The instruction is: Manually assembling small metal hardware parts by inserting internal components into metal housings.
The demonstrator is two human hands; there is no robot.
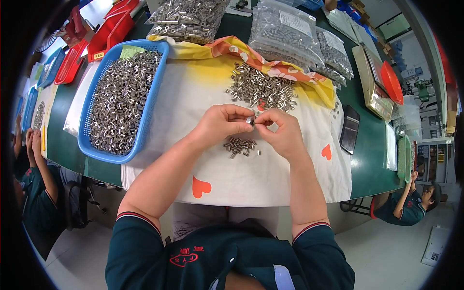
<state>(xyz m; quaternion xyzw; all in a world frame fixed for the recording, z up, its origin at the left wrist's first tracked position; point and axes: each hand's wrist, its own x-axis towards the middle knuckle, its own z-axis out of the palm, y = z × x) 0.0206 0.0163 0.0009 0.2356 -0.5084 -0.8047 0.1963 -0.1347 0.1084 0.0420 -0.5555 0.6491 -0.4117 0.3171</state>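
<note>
Over the cloth, my left hand (223,123) pinches a small shiny metal sleeve (250,121) between thumb and fingers. My right hand (282,129) meets it fingertip to fingertip, its thumb and forefinger closed at the sleeve's right side; whether they grip a second piece is hidden. Just beyond my fingers lies a large loose pile of short metal sleeves (261,87). A smaller heap of the same sleeves (239,146) rests below my hands, one piece lying apart at its right.
A blue plastic basket (87,121) full of metal sleeves stands at the left. Bulging clear bags of metal parts (285,31) line the back. Right of the white cloth (159,169) lies a dark phone (350,129). Other people sit at both sides.
</note>
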